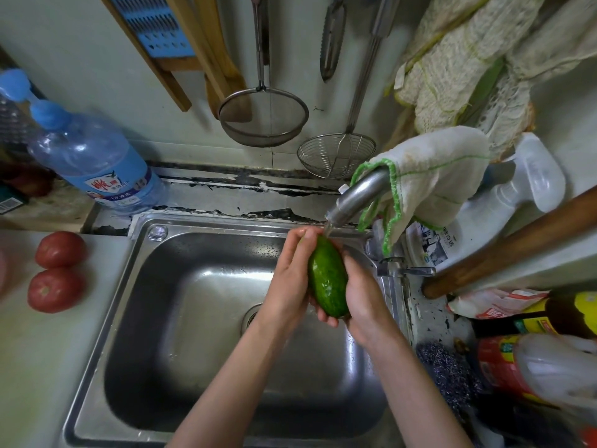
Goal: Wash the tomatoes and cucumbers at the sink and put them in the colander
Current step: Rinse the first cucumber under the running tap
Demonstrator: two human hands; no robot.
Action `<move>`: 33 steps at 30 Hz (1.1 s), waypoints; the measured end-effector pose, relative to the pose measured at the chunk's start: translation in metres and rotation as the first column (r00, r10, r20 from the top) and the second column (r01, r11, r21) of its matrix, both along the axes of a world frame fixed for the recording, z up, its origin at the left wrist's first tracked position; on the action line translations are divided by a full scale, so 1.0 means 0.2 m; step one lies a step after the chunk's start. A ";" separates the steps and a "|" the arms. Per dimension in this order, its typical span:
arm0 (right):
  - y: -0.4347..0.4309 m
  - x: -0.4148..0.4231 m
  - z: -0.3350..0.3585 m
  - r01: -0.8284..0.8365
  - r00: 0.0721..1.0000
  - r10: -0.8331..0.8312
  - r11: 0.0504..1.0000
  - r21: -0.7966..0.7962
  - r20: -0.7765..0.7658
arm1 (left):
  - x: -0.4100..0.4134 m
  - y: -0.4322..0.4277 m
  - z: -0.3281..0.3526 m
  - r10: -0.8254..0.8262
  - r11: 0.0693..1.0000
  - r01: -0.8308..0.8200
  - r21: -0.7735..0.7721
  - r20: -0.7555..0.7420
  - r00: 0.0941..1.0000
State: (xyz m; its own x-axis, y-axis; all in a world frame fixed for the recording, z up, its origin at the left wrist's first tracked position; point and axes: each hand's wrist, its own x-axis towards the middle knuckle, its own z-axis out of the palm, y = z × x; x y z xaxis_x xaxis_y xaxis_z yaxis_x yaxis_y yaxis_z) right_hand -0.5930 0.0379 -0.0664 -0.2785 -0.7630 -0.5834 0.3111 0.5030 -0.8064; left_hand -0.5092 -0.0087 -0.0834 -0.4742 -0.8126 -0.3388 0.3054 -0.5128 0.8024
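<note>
Green and wet, the cucumber (328,281) sits right of centre above the steel sink (135,318), just under the faucet (357,198). Left hand (289,282) and right hand (363,295) wrap it from both sides. Two tomatoes (58,270) lie on the counter at left.

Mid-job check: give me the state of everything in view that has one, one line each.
Tap: running, thin stream onto the cucumber.
Cucumber: held over the sink, being rinsed.
Left hand: closed on the cucumber.
Right hand: cupping the cucumber.
Two tomatoes: on the counter left of the sink, untouched.
Sink: wet, holding no produce.
Water bottle: capped, tilted.
</note>
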 end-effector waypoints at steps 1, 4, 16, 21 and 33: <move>0.00 -0.01 0.01 0.000 1.000 -0.001 1.000 0.012 0.028 | 0.01 0.00 0.00 -0.029 1.000 0.029 0.000 -0.029 0.999; -0.01 -0.01 0.02 0.043 0.981 -0.056 0.996 0.075 0.185 | 0.04 -0.01 0.00 -0.104 0.995 0.104 -0.009 -0.118 0.988; -0.04 -0.04 0.04 0.024 0.904 -0.059 0.996 0.086 0.423 | 0.09 -0.01 0.01 -0.152 0.979 0.142 -0.147 -0.056 0.987; -0.06 0.00 0.03 0.091 0.947 -0.120 0.990 0.110 0.297 | 0.02 0.03 0.05 -0.043 0.976 0.071 -0.204 0.140 0.989; -0.08 0.03 0.02 0.095 0.961 -0.119 0.990 0.106 0.251 | 0.06 -0.01 0.01 -0.089 0.995 0.085 -0.044 -0.090 0.992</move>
